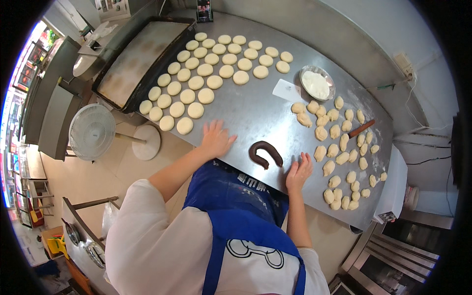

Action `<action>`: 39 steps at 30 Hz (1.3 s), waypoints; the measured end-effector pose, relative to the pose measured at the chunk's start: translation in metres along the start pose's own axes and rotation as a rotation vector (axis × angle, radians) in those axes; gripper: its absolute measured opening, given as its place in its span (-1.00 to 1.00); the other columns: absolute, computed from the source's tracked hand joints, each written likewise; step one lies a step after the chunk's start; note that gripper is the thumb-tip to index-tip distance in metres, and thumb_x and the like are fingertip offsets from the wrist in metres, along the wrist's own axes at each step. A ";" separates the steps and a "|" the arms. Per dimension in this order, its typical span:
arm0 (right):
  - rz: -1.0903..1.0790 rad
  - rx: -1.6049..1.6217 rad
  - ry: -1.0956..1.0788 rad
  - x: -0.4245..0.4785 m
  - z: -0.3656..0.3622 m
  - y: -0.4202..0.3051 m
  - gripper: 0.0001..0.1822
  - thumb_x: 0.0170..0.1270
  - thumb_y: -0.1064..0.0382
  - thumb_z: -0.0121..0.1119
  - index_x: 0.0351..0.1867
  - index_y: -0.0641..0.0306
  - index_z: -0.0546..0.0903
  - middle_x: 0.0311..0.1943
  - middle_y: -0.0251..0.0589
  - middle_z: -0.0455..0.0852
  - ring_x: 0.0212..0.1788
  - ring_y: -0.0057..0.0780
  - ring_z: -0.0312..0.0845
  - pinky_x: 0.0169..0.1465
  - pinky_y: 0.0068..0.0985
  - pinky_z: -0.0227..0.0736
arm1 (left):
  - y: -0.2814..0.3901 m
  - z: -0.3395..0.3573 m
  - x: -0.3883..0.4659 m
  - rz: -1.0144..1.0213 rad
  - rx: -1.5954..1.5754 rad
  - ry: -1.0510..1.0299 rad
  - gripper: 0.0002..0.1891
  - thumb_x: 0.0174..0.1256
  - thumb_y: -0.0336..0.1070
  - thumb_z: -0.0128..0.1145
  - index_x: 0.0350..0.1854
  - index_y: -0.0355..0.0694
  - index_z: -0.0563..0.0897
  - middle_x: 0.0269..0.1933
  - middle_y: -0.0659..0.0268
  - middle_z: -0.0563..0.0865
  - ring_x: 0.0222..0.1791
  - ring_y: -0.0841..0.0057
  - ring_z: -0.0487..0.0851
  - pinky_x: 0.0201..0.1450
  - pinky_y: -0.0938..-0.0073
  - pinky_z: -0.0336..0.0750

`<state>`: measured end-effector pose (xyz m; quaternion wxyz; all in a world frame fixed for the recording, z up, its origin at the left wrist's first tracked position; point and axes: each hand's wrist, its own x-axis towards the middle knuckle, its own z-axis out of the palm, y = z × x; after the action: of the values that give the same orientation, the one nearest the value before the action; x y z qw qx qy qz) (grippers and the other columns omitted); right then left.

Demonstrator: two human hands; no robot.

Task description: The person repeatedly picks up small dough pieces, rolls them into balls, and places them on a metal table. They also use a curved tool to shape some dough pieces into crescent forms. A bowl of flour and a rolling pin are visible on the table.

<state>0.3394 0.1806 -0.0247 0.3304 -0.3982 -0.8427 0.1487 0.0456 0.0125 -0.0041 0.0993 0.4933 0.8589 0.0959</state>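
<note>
A dark brown roll of filling paste (264,146), bent into a horseshoe, lies on the steel table (245,114) in front of me. To its left my left hand (217,139) rests near the table edge, fingers spread and holding nothing. My right hand (299,172) is just right of the roll, apart from it, palm turned inward and fingers somewhat apart. Right of that hand lie many irregular dough lumps (333,150). Flat round dough discs (196,82) stand in rows beyond my left hand.
A metal bowl of flour (316,84) sits at the back right, with a white dough scraper (287,90) beside it. A wooden rolling pin (361,129) lies among the lumps. Far left is a black-rimmed baking tray (143,55). A phone (204,10) stands at the back; a fan (92,132) is on the floor.
</note>
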 end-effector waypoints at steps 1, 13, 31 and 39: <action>0.014 -0.073 -0.014 -0.007 -0.004 0.009 -0.54 0.29 0.28 0.04 0.22 0.33 0.46 0.24 0.10 0.45 0.30 0.07 0.28 0.38 -0.06 0.07 | 0.003 -0.002 0.012 0.000 0.015 -0.050 -0.30 0.34 0.19 0.08 0.43 -0.10 0.36 0.44 0.06 0.32 0.51 0.08 0.12 0.46 -0.30 -0.10; 0.029 -0.061 -0.005 -0.020 -0.005 0.018 -0.68 0.25 0.24 0.14 0.01 0.31 0.58 0.11 0.02 0.56 0.19 0.03 0.39 0.29 -0.09 0.21 | -0.006 -0.004 0.042 0.032 0.207 0.070 -0.12 0.36 0.37 -0.10 0.56 -0.11 0.11 0.58 -0.02 -0.03 0.60 0.06 -0.21 0.52 -0.23 -0.30; 0.027 -0.097 0.001 -0.020 -0.003 0.022 -0.81 0.23 0.25 0.21 -0.15 0.22 0.63 0.04 -0.09 0.59 0.14 -0.06 0.44 0.26 -0.14 0.24 | -0.007 0.000 0.024 0.145 -0.024 0.079 -0.35 0.36 0.15 0.07 0.37 -0.17 0.44 0.44 -0.09 0.29 0.47 0.00 0.19 0.46 -0.01 0.09; 0.028 -0.095 0.030 -0.019 -0.001 0.016 -0.81 0.15 0.28 0.27 -0.20 0.20 0.63 0.01 -0.10 0.60 0.12 -0.07 0.45 0.23 -0.15 0.28 | -0.031 -0.041 -0.005 -0.267 -0.274 -0.303 -0.39 -0.04 0.16 0.43 -0.05 -0.24 0.72 -0.14 0.05 0.77 -0.13 0.19 0.74 -0.06 0.31 0.61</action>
<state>0.3578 0.1763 -0.0407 0.3215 -0.4272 -0.8383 0.1071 0.0110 -0.0099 0.0274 0.3048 0.3662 0.8706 0.1224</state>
